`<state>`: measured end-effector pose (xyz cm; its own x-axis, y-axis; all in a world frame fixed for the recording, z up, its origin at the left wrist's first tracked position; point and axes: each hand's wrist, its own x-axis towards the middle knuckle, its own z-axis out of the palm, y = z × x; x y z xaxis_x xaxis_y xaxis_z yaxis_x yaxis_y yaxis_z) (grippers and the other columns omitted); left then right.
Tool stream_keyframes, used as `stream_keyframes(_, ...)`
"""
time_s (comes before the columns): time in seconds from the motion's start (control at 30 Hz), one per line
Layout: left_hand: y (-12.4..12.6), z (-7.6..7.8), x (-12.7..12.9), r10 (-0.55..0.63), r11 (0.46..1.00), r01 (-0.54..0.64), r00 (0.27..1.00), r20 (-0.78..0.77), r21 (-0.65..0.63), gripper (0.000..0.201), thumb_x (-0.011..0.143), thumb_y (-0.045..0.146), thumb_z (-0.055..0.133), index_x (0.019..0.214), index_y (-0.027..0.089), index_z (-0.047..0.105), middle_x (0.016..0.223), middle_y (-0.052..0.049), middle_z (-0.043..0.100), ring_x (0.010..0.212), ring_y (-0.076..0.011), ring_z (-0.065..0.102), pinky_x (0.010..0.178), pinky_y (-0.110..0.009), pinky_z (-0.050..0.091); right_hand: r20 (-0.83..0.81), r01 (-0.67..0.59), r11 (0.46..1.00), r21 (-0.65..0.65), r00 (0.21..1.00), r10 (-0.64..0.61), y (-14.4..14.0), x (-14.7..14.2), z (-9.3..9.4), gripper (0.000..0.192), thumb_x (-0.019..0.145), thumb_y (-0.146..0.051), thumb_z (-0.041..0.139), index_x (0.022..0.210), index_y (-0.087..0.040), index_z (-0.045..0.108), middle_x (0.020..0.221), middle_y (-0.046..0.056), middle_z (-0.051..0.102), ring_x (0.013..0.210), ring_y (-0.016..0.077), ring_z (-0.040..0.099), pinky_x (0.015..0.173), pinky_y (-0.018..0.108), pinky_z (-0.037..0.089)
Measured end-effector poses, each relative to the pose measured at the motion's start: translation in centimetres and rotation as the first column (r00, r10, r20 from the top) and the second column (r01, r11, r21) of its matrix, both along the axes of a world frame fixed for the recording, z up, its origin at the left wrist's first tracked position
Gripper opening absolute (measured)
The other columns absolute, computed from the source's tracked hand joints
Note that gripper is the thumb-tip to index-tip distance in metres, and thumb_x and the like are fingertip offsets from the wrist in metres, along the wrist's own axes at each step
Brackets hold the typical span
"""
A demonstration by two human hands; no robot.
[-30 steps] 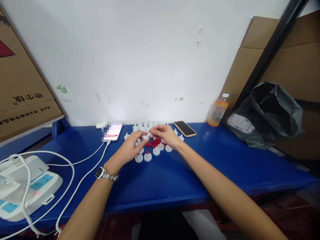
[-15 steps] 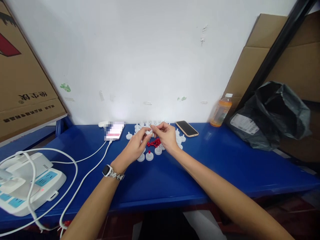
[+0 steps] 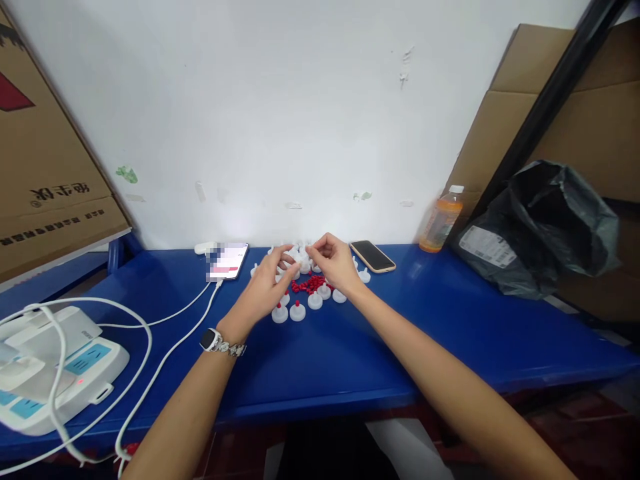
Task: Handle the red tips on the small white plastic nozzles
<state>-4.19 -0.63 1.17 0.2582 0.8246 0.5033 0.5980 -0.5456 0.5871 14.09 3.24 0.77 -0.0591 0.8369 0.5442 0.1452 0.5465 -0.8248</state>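
white plastic caps (image 3: pixel 297 311) and a heap of small red plugs (image 3: pixel 309 285) lie at the blue table's (image 3: pixel 450 333) far middle, where the left hand (image 3: pixel 264 288) hovers loosely open at the heap's 9 o'clock and the right hand (image 3: pixel 334 262) at its 1 o'clock pinches thumb to fingertips, its hold too small to tell.

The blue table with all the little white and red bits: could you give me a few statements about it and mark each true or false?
1. A pile of small red pieces lies between the hands. True.
2. The orange bottle lies on its side. False: it stands upright by the wall.
3. The left hand has a watch on its wrist. True.
4. The dark phone is plugged into a cable. False: no cable reaches it.
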Motion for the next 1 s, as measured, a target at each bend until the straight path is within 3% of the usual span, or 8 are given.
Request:
stream_keyframes(0.1, 0.8, -0.4, -1.0, 0.077, 0.995, -0.075, 0.996, -0.037, 0.06, 0.038, 0.098, 0.048, 0.043, 0.12, 0.021, 0.058, 0.111, -0.008, 0.064, 0.101, -0.023, 0.059, 0.081, -0.035, 0.049, 0.259, 0.09, 0.994, 0.053, 0.961, -0.101, 0.9, 0.7, -0.1, 0.014, 0.081, -0.03, 0.063, 0.074, -0.019, 0.056, 0.065, -0.001, 0.062, 0.061, 0.0131, 0.057, 0.059, 0.025, 0.043)
stream_keyframes(0.2, 1.1, -0.8, -1.6, 0.09, 0.992, -0.082, 0.992, -0.085, 0.094, 0.032, 0.099, 0.044, 0.043, 0.106, 0.021, 0.063, 0.108, -0.008, 0.063, 0.1, -0.0229, 0.058, 0.086, -0.038, 0.048, 0.488, 0.032, 0.997, 0.073, 0.87, -0.064, 1.8, 0.5, -0.3, 0.006, 0.079, -0.02, 0.059, 0.073, -0.019, 0.057, 0.064, -0.001, 0.061, 0.06, 0.0126, 0.057, 0.059, 0.024, 0.04)
stream_keyframes(0.37, 1.1, -1.0, -1.7, 0.113, 0.989, -0.098, 0.984, -0.14, 0.115, 0.03, 0.098, 0.042, 0.043, 0.104, 0.022, 0.065, 0.107, -0.007, 0.062, 0.101, -0.0244, 0.057, 0.09, -0.041, 0.046, 0.708, -0.068, 0.995, 0.067, 0.706, 0.001, 3.2, -0.7, -0.1, 0.008, 0.072, -0.01, 0.059, 0.07, -0.018, 0.057, 0.065, -0.001, 0.062, 0.061, 0.0126, 0.055, 0.058, 0.023, 0.036)
stream_keyframes(0.5, 1.1, -1.1, -1.6, 0.111, 0.988, -0.092, 0.982, -0.154, 0.124, 0.029, 0.098, 0.041, 0.044, 0.102, 0.022, 0.065, 0.105, -0.007, 0.062, 0.102, -0.0251, 0.057, 0.091, -0.041, 0.046, 0.755, -0.072, 0.995, 0.062, 0.656, 0.0, 3.9, -1.1, -0.2, 0.009, 0.072, -0.01, 0.059, 0.069, -0.018, 0.058, 0.065, 0.0, 0.063, 0.062, 0.0131, 0.055, 0.059, 0.024, 0.034)
stream_keyframes(0.77, 1.2, -1.2, -1.7, 0.117, 0.987, -0.097, 0.98, -0.163, 0.129, 0.027, 0.098, 0.04, 0.045, 0.101, 0.022, 0.065, 0.106, -0.008, 0.062, 0.104, -0.0256, 0.056, 0.092, -0.042, 0.046, 0.689, -0.02, 0.993, 0.116, 0.722, -0.067, 4.4, -1.0, -1.8, 0.003, 0.08, -0.018, 0.061, 0.077, -0.018, 0.061, 0.069, 0.001, 0.065, 0.064, 0.0131, 0.056, 0.061, 0.024, 0.036)
stream_keyframes(1.0, 1.3, -1.3, -1.9, 0.13, 0.985, -0.108, 0.977, -0.171, 0.132, 0.027, 0.098, 0.039, 0.045, 0.1, 0.021, 0.065, 0.105, -0.007, 0.062, 0.103, -0.0254, 0.056, 0.092, -0.042, 0.046, 0.713, -0.036, 0.992, 0.118, 0.699, -0.059, 4.2, -0.9, -1.7, 0.006, 0.08, -0.02, 0.064, 0.085, -0.017, 0.063, 0.077, 0.002, 0.064, 0.071, 0.0147, 0.057, 0.067, 0.025, 0.038)
